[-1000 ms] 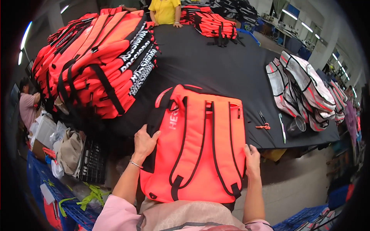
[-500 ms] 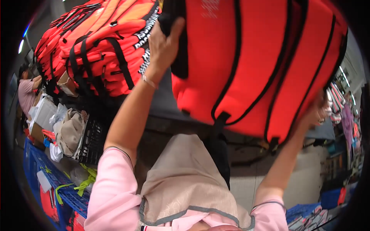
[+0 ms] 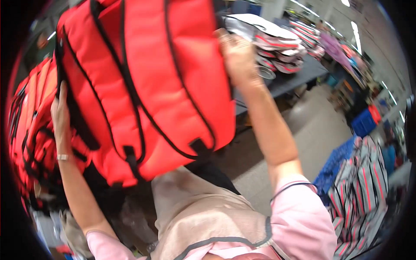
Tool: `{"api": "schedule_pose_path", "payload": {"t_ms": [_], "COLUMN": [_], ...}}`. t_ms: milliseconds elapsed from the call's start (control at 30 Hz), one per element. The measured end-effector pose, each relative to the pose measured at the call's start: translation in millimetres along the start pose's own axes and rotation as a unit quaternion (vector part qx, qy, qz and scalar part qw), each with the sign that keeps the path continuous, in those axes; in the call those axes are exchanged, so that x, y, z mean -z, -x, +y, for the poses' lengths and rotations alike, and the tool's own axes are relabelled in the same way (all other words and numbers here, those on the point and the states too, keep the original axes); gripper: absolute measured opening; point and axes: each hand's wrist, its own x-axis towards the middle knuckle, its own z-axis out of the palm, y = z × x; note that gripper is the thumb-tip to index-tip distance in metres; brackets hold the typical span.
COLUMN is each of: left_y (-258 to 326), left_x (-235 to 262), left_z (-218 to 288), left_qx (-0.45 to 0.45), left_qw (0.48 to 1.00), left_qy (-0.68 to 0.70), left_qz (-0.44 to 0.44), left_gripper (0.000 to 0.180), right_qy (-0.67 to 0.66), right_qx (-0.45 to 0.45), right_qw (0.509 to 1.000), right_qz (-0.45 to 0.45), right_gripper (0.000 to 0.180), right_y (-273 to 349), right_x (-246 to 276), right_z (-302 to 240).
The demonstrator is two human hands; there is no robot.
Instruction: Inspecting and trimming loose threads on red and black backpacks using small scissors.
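Observation:
A large red backpack [image 3: 149, 82] with black-edged shoulder straps hangs upright in front of me, its strap side facing me. My left hand [image 3: 61, 113] holds its left side by the black edge, the fingers partly behind the bag. On the opposite side, my right hand [image 3: 238, 56] grips the upper right edge; it is smeared by motion and some fingertips are hidden. The top of the backpack runs out of the picture. Left of it and partly behind rises a pile of similar red bags [image 3: 32, 117].
Striped grey and pink bags [image 3: 281, 45] are stacked on a dark table [image 3: 299, 78] at the back right. More striped bags [image 3: 359, 186] stand at the lower right beside blue material [image 3: 336, 167]. A blue bin [image 3: 365, 122] is farther off. Cluttered goods [image 3: 71, 229] lie at the lower left.
The view has turned right, bringing the table with striped bags into sight. The backpack and both hands now sit farther left in the picture, and both hands still hold the backpack.

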Motion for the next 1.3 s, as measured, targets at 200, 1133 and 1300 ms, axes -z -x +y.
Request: {"api": "schedule_pose_path", "payload": {"t_ms": [200, 1133, 1300], "left_y": [90.0, 98.5, 17.5], "left_x": [-43.2, 64.7, 191.6], "left_z": [-113.3, 121.2, 143.8], "left_qx": [-0.016, -0.033, -0.278], "left_qw": [0.987, 0.879, 0.790], "left_qy": [-0.127, 0.463, 0.484], "left_qz": [-0.101, -0.112, -0.253], "left_gripper": [0.058, 0.031, 0.060], "right_qy": [-0.049, 0.031, -0.236], "right_qx": [-0.123, 0.182, 0.061], "right_qw": [0.986, 0.975, 0.959], "right_qz": [-0.104, -0.122, -0.143], "right_gripper": [0.047, 0.046, 0.036], "right_y": [105.4, -130.6, -186.6], "right_x": [-49.1, 40.7, -89.6], "right_z": [96.1, 249.6, 29.3]}}
